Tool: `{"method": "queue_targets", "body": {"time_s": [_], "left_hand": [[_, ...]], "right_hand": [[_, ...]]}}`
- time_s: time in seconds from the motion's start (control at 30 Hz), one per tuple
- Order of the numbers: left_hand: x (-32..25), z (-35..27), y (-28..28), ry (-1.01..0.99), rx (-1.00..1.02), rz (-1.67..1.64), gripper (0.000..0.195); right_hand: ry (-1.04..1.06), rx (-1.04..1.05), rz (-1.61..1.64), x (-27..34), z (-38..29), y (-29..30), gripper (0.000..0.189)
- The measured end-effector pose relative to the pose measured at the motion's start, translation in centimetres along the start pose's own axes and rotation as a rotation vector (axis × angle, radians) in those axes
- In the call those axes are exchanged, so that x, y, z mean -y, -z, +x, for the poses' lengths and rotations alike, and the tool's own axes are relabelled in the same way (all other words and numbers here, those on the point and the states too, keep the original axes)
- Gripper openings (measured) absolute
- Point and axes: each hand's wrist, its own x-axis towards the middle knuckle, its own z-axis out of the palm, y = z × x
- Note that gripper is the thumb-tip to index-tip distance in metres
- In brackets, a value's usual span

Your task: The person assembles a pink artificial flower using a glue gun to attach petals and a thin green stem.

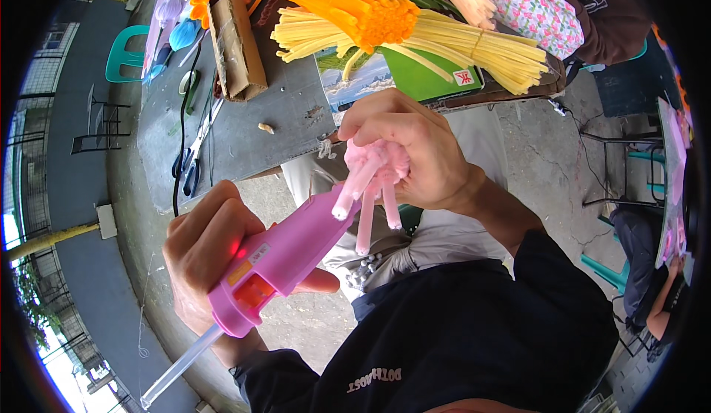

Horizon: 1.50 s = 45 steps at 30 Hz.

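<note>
My left hand [208, 252] is closed around a pink hot glue gun [283, 246], its red light lit and a clear glue stick [180, 366] jutting from the rear. The gun's front end lies at a bundle of pink fuzzy pipe cleaners [377, 160], partly behind it, so the nozzle is hidden. My right hand [419, 152] grips this bundle from above and the right; several stems hang down from it. Both hands are over my lap, just off the table's edge.
On the grey table [239, 141] lie scissors [191, 163], a cardboard box [236, 46], orange pipe cleaners [355, 10], yellow pipe cleaners [500, 52] and a black cable [180, 135]. A co-worker's sleeve [616, 30] shows at top right, another person at far right.
</note>
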Motion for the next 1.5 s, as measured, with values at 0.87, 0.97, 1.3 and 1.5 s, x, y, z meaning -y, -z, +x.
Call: {"method": "queue_targets", "body": {"time_s": [0.87,0.97,1.3,1.5], "left_hand": [[-1.5,1.4,0.3,0.021,0.012,-0.026,0.032],[-0.8,1.0,0.2,-0.006,0.017,-0.038,0.05],[0.2,0.2,0.1,-0.046,0.014,-0.058,0.086],[0.0,0.9,0.3,-0.074,0.034,-0.065,0.077]], "right_hand": [[-0.054,0.027,0.067,0.5,0.1,0.4,0.069],[-0.066,0.035,0.071,0.4,0.0,0.4,0.07],[-0.081,0.046,0.09,0.5,-0.1,0.4,0.072],[-0.075,0.044,0.078,0.3,-0.2,0.3,0.072]]}}
